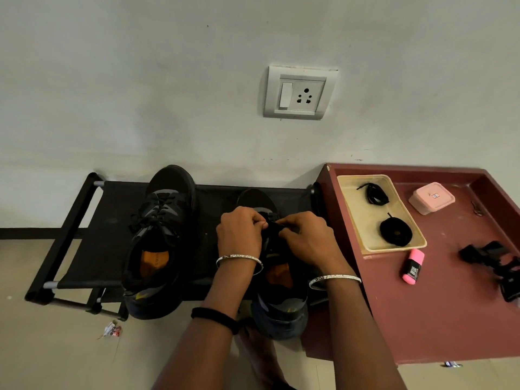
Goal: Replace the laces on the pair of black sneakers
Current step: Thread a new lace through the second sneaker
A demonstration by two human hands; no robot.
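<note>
On a low black rack (112, 209), one black sneaker's (281, 313) lace (273, 227) is pinched between the curled fingers of left hand (239, 235) and right hand (306, 243), seemingly for loosening. Coiled spare laces (395, 221) are kept close in a beige tray (363, 209).

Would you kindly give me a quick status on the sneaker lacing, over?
Left hand and right hand pinch the lace on the right sneaker. Left sneaker laced, untouched. Two bundled laces in tray. No obstruction seen.
</note>
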